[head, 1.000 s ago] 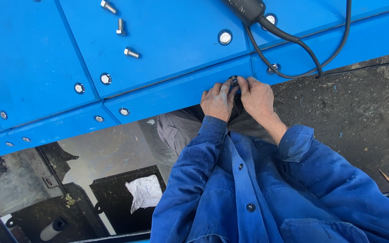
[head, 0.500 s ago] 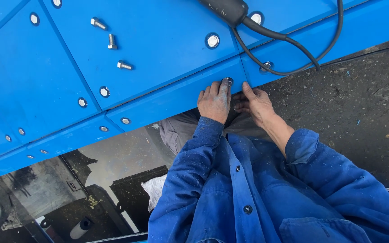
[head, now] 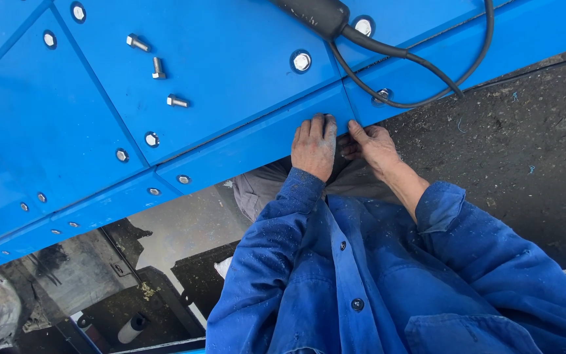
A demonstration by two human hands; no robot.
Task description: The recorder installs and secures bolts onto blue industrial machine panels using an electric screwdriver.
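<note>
The left hand (head: 314, 147) is lying palm-down on the sloping lower edge of the bright blue bolted metal panel (head: 230, 85), fingers straight and close together, gripping nothing. The right hand (head: 373, 145) is touching the same edge just beside it, fingers loosely curled; whether they are pinching anything cannot be told. A black rubber cable (head: 420, 65) is looping above.

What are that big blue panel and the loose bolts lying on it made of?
Blue panel: probably painted sheet metal, judging by its smooth, slightly glossy coat, folded edge and bolted seams. Loose bolts: bare, silvery metal, likely steel, with hex heads and a dull shine.
</note>
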